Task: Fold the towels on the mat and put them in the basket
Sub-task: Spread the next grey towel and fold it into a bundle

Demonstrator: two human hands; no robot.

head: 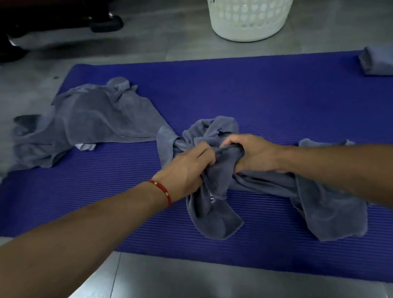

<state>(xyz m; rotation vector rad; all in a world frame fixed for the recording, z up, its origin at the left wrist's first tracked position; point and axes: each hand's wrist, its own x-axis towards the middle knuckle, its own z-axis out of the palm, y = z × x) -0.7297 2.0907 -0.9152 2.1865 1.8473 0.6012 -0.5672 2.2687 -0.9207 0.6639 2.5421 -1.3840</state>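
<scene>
Grey crumpled towel point(211, 196) lies on a blue mat point(283, 92); left hand point(188, 167) and right hand point(253, 153) both clench its bunched cloth.

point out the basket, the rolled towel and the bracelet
basket point(251, 14): head view, on its perforated white side wall
rolled towel point(390, 63): head view, middle of the grey roll
bracelet point(162, 189): head view, red band on the left wrist
</scene>
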